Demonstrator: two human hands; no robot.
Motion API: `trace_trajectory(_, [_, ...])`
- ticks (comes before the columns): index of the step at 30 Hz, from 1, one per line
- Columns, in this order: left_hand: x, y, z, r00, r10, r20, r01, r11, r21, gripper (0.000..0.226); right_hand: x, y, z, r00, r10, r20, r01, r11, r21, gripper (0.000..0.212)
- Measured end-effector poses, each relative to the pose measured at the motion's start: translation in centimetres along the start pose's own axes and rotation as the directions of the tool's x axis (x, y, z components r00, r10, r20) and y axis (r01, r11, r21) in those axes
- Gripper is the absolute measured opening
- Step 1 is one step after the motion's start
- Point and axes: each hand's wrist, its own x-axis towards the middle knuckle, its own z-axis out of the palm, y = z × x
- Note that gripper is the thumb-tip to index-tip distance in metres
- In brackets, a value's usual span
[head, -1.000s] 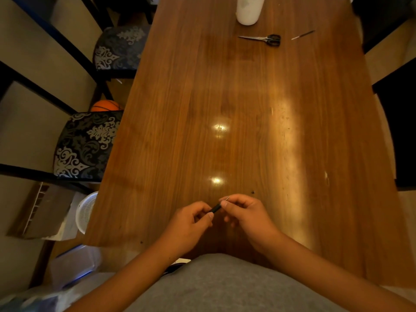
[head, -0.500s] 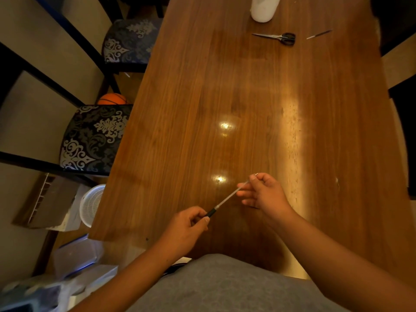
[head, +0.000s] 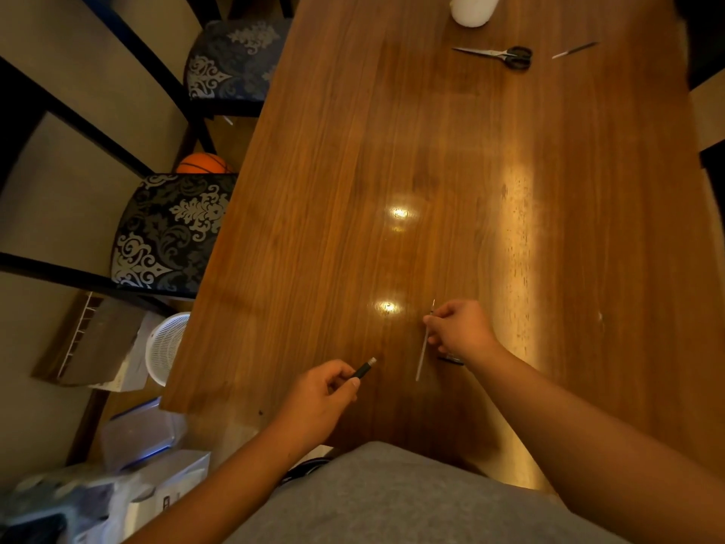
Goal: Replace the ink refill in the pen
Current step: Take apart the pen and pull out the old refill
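My left hand point(head: 319, 398) grips the black pen barrel point(head: 363, 369), its open silver end pointing up and right over the near table edge. My right hand point(head: 461, 327) pinches a thin pale ink refill point(head: 423, 353) near its tip; the refill hangs free of the barrel, slanting down toward me. A small dark pen part point(head: 451, 360) lies on the table under my right wrist. Far up the table lies another thin refill point(head: 574, 49), dark at one end.
Black-handled scissors point(head: 500, 55) and a white cylinder point(head: 470, 9) sit at the far end of the wooden table point(head: 392, 151). Patterned chairs point(head: 168, 233), an orange ball point(head: 202, 164) and a white basket point(head: 166, 345) are on the left.
The refill has come fully out of the barrel. My right hand drew it away to the right and turned it near upright, while my left hand stayed low with the barrel.
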Motion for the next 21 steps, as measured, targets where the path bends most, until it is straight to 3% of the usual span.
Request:
trace_trajectory(10, [-0.8,-0.1,-0.1,0.999,-0.009,-0.034,0.008,1.0,-0.018,0.012,0.6,-1.2,1.2,0.996,-0.088,-0.027,0.071,0.924,-0.377,0.023])
trace_trajectory(17, [-0.9,-0.5,-0.1,0.998,-0.001,-0.06,0.001,1.0,0.007,0.012,0.2,-1.5,1.2,0.998,-0.061,-0.03,0.047,0.936,-0.348,0.023])
trace_trajectory(21, [-0.4,-0.6,-0.2,0.994,0.044,-0.095,-0.041,0.998,0.038,0.012,-0.9,-1.2,0.2,0.986,-0.151,-0.069,0.12,0.934,-0.337,0.023])
